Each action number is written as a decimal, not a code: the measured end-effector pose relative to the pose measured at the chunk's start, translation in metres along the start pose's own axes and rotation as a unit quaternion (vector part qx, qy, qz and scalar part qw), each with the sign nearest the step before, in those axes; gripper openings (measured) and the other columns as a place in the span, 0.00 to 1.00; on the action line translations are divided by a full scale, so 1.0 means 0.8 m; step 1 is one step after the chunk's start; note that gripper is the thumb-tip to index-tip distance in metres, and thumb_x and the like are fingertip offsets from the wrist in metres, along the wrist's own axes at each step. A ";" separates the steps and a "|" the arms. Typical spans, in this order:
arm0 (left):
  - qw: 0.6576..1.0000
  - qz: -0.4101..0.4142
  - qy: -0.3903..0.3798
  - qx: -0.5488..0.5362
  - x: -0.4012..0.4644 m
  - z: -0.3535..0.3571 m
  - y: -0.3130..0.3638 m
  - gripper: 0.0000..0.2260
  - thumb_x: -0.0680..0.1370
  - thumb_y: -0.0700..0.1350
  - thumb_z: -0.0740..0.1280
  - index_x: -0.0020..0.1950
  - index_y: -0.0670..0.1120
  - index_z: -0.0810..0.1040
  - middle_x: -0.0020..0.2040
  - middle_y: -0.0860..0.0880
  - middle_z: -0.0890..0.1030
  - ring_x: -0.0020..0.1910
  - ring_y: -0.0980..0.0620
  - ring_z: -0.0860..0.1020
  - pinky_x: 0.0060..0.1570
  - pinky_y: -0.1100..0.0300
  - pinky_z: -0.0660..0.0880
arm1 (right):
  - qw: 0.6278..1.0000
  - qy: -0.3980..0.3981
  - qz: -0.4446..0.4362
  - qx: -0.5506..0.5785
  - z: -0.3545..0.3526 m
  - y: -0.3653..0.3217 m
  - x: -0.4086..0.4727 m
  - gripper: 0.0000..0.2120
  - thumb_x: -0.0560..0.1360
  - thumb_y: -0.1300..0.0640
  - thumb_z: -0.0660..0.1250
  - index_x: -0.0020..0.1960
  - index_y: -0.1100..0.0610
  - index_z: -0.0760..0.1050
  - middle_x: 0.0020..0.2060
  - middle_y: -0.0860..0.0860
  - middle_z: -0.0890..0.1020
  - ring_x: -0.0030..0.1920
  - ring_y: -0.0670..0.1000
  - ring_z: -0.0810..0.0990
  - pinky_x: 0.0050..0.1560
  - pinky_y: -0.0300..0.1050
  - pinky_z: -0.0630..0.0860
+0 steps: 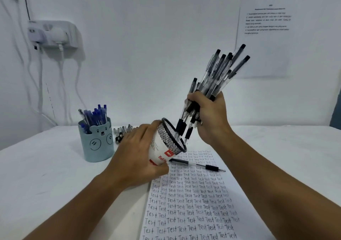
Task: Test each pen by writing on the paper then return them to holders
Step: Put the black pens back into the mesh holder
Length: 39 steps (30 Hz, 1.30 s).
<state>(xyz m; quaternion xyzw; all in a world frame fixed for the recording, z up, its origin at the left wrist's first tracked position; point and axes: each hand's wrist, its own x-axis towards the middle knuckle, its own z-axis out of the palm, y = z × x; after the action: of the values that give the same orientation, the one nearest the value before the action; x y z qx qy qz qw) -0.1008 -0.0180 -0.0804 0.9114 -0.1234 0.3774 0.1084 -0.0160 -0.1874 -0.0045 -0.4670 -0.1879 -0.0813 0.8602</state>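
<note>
My left hand (pixel 137 154) grips a black mesh pen holder (pixel 169 141) with a white label, tilted so that its mouth faces right. My right hand (pixel 210 118) is closed around a bundle of black pens (pixel 217 77), tips down, the lowest tips at the holder's rim. One black pen (pixel 198 166) lies on the paper (pixel 193 202), which is covered with rows of the word "Test". A blue bear-face holder (pixel 96 142) full of blue pens stands at the left.
Several more pens (pixel 122 131) lie on the white table (pixel 46 175) behind my left hand. A power strip (pixel 52 34) with cables hangs on the wall at the left. A printed sheet (pixel 265 33) is stuck to the wall at the right.
</note>
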 end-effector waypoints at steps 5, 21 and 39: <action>1.000 -0.003 0.025 -0.009 0.003 -0.001 0.010 0.44 0.63 0.61 0.69 0.75 0.49 0.59 0.60 0.52 0.73 0.54 0.54 0.72 0.58 0.57 0.69 | 1.000 -0.022 -0.011 -0.013 0.015 0.020 -0.020 0.18 0.70 0.69 0.70 0.54 0.56 0.69 0.39 0.53 0.77 0.39 0.53 0.78 0.43 0.52 0.78; 0.999 -0.010 0.029 0.029 0.002 -0.004 0.000 0.43 0.61 0.61 0.67 0.74 0.45 0.63 0.58 0.49 0.74 0.53 0.49 0.74 0.57 0.50 0.73 | 0.986 -0.161 0.020 -0.047 0.016 0.039 -0.040 0.33 0.70 0.74 0.70 0.65 0.50 0.62 0.43 0.52 0.81 0.42 0.50 0.83 0.44 0.44 0.81; 0.998 -0.043 0.042 0.033 0.001 -0.003 -0.003 0.43 0.61 0.61 0.66 0.73 0.47 0.62 0.58 0.49 0.74 0.54 0.50 0.73 0.55 0.53 0.71 | 0.987 -0.140 0.064 -0.037 0.018 0.044 -0.041 0.30 0.68 0.64 0.77 0.63 0.56 0.65 0.51 0.56 0.83 0.50 0.55 0.85 0.47 0.48 0.81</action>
<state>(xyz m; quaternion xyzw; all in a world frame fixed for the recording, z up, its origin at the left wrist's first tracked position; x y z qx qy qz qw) -0.1011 -0.0150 -0.0779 0.9022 -0.0673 0.4142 0.0997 -0.0384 -0.1574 -0.0378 -0.5165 -0.2734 0.0329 0.8108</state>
